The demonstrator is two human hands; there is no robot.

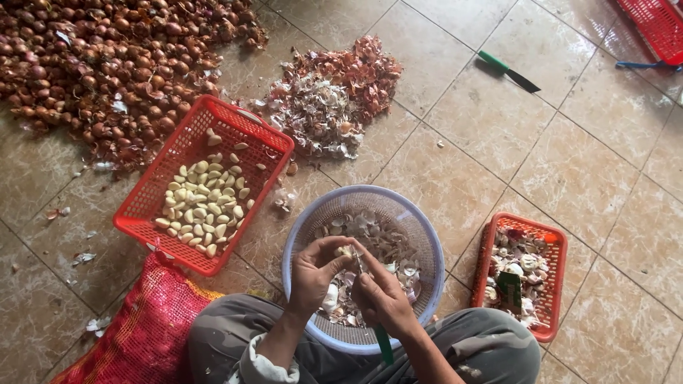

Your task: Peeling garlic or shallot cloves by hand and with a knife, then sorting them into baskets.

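The tiled floor (569, 178) filled the frame. Across its upper left spread a great heap of shallots (107, 64), and just right of that, at upper centre, lay a smaller pile of papery skins (334, 99). Left of centre stood a large red basket (153, 188), tilted in the frame, holding a layer of peeled garlic cloves (203, 210). A red mesh sack (139, 331) lay at the lower left, against the person's knee.

At lower centre sat a pale round basket (420, 238) with skins and scraps inside, resting between the person's legs. To its right, at lower right, a smaller red basket (548, 245) held unpeeled cloves and husks. A spare green-handled knife (508, 70) lay alone on the tiles at upper right, well apart from everything else, and the corner of another red basket (658, 25) showed at the top right edge.

Over the round basket, the left hand (313, 277) was closed on a garlic clove (346, 251), pinching it at the fingertips. The right hand (384, 299) gripped a small knife (383, 343), its green handle pointing down and the blade tip touching the clove.

The work in hand looked like peeling one clove. The next move would seem to call for lifting the skin free with the blade so that it falls into the round basket.
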